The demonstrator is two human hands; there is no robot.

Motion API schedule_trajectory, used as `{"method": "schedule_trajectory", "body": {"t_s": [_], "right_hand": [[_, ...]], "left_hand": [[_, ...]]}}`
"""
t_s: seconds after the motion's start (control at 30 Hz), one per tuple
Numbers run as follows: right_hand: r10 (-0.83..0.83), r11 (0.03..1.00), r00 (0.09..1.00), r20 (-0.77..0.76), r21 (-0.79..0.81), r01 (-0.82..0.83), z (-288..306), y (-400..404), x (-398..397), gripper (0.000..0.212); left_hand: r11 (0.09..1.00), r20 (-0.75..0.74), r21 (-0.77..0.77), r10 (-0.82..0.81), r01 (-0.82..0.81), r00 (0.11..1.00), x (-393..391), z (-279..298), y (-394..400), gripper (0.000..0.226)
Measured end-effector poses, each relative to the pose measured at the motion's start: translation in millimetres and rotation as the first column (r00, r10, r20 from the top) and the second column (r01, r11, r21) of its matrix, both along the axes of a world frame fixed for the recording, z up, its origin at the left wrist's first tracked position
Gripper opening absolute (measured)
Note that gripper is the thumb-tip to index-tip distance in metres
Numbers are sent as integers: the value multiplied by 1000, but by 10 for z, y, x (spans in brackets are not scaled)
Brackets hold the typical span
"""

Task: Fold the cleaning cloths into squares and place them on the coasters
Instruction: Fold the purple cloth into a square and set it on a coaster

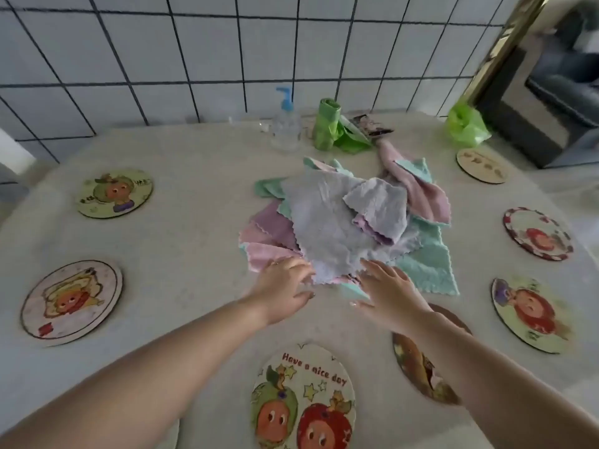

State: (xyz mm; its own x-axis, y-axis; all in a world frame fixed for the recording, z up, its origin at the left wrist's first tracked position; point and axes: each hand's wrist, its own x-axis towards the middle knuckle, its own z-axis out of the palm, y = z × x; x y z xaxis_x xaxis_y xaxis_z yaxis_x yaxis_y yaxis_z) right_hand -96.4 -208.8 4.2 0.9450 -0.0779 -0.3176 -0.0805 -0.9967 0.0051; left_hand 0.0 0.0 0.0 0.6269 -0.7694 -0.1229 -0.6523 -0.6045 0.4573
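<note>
A loose pile of cleaning cloths [350,218] in lilac, pink and mint lies in the middle of the table. On top is a large lilac cloth [327,234], spread out and wrinkled. My left hand [285,286] reaches to its near left corner, fingers extended and blurred by motion. My right hand [389,290] lies flat with spread fingers at the cloth's near right edge, over a mint cloth [428,267]. Round picture coasters ring the pile: one at the front [303,400], two on the left [115,192] [69,303], several on the right [538,233] [528,314]. All carry nothing.
A clear pump bottle with a blue top [285,124], a roll of green bags [327,124] and a crumpled green bag [466,124] stand at the table's back edge by the tiled wall. Another coaster [421,364] lies partly under my right forearm.
</note>
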Motion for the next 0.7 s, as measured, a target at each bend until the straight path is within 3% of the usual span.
{"method": "schedule_trajectory", "body": {"t_s": [0.1,0.23,0.4,0.47,0.6,0.7], "right_hand": [[91,996,996,14,-8,-91,-164,-361,162,48],[189,980,982,-14,66,-188,-187,-606,346,69],[153,954,941,302,204,-221,-160,-794,422,28],[164,954,902,400,169,-248,-168,-860,450,30],[187,957,879,439,121,-264,-52,-908,541,33],[183,972,870,457,47,-230,72,-1071,719,29]], "left_hand": [[992,-37,-89,83,-86,996,1,-69,-391,42],[975,-31,-158,154,-157,988,-64,-141,-798,37],[964,50,-161,220,-210,974,-26,-268,-1104,25],[939,52,-219,281,-264,958,9,-268,-1137,21],[914,54,-260,335,-311,941,191,-109,-1029,18],[908,151,-322,329,-268,932,394,20,-941,14]]}}
